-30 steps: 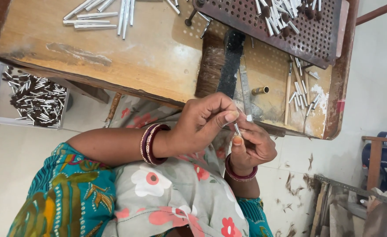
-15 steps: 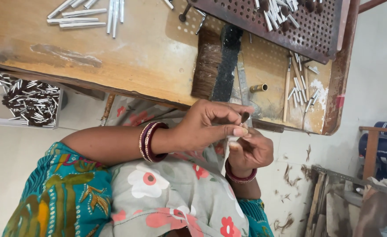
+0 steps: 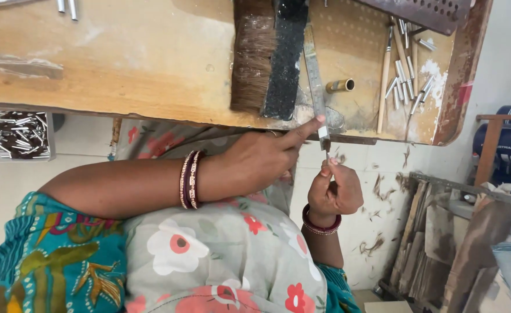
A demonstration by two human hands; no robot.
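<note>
Nearest the camera, a floral garment (image 3: 209, 261) in grey, red and teal was seen across the lap. Just beyond it, the right hand (image 3: 334, 191) was held upright below the tabletop edge, its grip closed tight around a small slender piece (image 3: 327, 152) whose tip stuck up above the fingers; dark red bangles (image 3: 320, 225) were worn at that wrist. The left hand (image 3: 264, 159) was stretched in from the left, thin bangles (image 3: 189, 179) at its wrist, its forefinger and thumb pinched on the near end of a long flat metal file (image 3: 314, 75). The file's near end was brought down right against the piece held in the right hand; whether the two were touching could not be told. The rest of the file was laid out across the wooden tabletop (image 3: 122, 64).

Farther on, a wide bristle brush (image 3: 253, 55) and a black rough strip (image 3: 285, 58) were laid side by side, just left of the file. To the right of the file, a short brass tube (image 3: 341, 86) was seen, and beyond it a scatter of small metal pins (image 3: 409, 81) beside a thin wooden-handled tool (image 3: 383, 87). A perforated metal plate (image 3: 435, 8) was set at the far right edge. Below the tabletop on the left, a tray of loose metal pieces (image 3: 12, 134) was placed. Planks of scrap wood (image 3: 441, 243) were stacked on the floor to the right.
</note>
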